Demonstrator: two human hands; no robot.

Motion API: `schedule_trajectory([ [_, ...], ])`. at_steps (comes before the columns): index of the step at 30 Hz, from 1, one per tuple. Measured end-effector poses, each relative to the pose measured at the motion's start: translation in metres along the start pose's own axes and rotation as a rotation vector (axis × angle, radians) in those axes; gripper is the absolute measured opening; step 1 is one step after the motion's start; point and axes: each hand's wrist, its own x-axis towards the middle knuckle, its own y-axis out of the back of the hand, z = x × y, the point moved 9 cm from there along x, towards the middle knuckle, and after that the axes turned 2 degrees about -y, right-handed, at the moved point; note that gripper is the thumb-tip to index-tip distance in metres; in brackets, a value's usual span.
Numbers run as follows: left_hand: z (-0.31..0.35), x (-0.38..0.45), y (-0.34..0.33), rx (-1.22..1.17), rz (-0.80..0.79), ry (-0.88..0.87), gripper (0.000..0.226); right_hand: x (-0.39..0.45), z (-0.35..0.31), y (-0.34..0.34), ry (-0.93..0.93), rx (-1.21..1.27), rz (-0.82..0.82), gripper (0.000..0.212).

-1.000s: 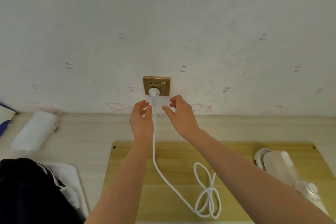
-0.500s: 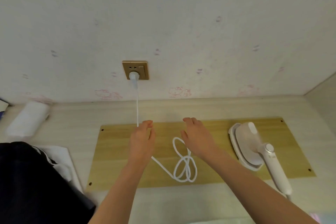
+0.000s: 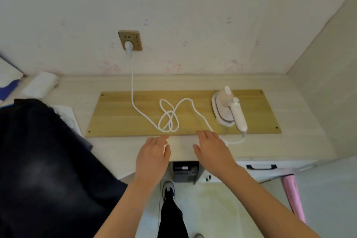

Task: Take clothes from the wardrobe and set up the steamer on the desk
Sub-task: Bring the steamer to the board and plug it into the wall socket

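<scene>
A white handheld steamer point(image 3: 229, 111) lies on the right end of a yellow wooden board point(image 3: 116, 118) on the pale desk point(image 3: 289, 141). Its white cord point(image 3: 168, 120) loops across the board and runs up to a plug point(image 3: 128, 47) seated in the gold wall socket point(image 3: 131, 39). My left hand point(image 3: 152, 157) and my right hand point(image 3: 211, 151) hover palm-down over the desk's front edge, fingers relaxed, holding nothing. A dark garment point(image 3: 42, 160) drapes over the desk's left side.
A white rolled item point(image 3: 39, 85) lies at the back left of the desk by the wall. A side panel point(image 3: 324, 87) closes the desk on the right. Below are a black box point(image 3: 184, 173), a drawer handle point(image 3: 260, 166), a pink object point(image 3: 293, 197) and my foot point(image 3: 169, 191).
Both hands have let go of the plug at the socket and drawn back from the wall to the desk's front edge. The view has pulled back, and the steamer now shows fully.
</scene>
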Motion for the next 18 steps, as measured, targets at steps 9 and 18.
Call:
schedule_trajectory([
  [9, 0.076, -0.109, 0.005, 0.075, -0.056, -0.145, 0.029, -0.156, 0.03, -0.005, -0.121, 0.053, -0.011, 0.042],
  [18, 0.094, -0.204, -0.008, 0.042, -0.203, -0.204, 0.03, -0.272, 0.046, -0.029, -0.36, 0.199, 0.072, 0.046],
])
